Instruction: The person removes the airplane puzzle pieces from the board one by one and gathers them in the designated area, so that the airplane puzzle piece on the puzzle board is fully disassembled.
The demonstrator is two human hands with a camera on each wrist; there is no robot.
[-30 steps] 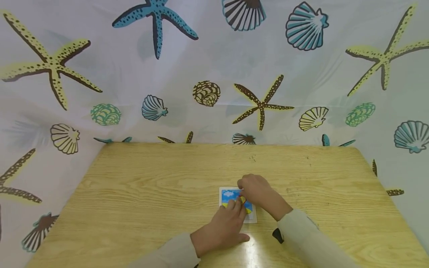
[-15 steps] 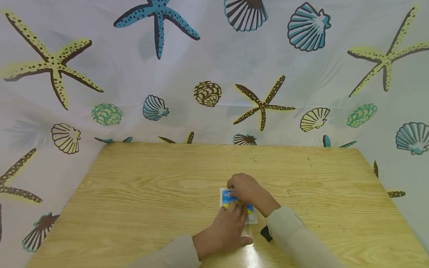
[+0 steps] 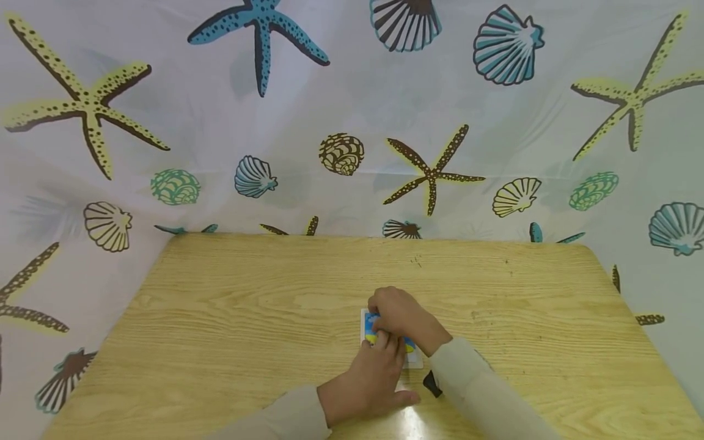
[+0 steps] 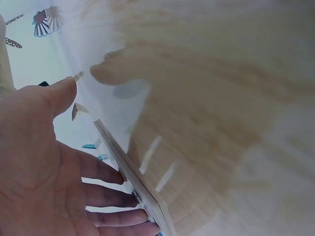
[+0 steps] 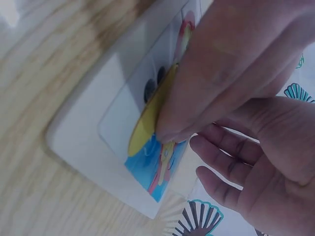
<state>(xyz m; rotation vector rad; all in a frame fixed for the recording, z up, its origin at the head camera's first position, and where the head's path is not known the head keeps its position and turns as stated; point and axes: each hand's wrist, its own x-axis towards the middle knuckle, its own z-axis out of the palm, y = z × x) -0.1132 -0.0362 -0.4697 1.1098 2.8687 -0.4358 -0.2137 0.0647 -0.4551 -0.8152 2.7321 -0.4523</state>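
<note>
A small picture puzzle board [image 3: 362, 327] with a white border lies on the table, its blue sky and yellow shapes partly covered. My left hand [image 3: 371, 376] lies over its lower part, fingers extended onto the picture and thumb apart. In the right wrist view the left fingers [image 5: 197, 83] press beside a yellow puzzle piece [image 5: 147, 125], which sits tilted over the picture. My right hand [image 3: 401, 308] bends over the board's upper part, fingers curled down. Its thumb and index tips are hidden in the right wrist view; I cannot tell whether they pinch a piece.
The wooden table [image 3: 247, 305] stretches wide around the board. A white cloth [image 3: 330, 91] printed with starfish and shells hangs along the back and sides. A black object [image 3: 432, 384] shows at the right sleeve [image 3: 467, 379].
My right hand has shifted left across the board's top, from its right corner to over the cloud picture. The left hand stays almost in place, its thumb slightly farther right.
</note>
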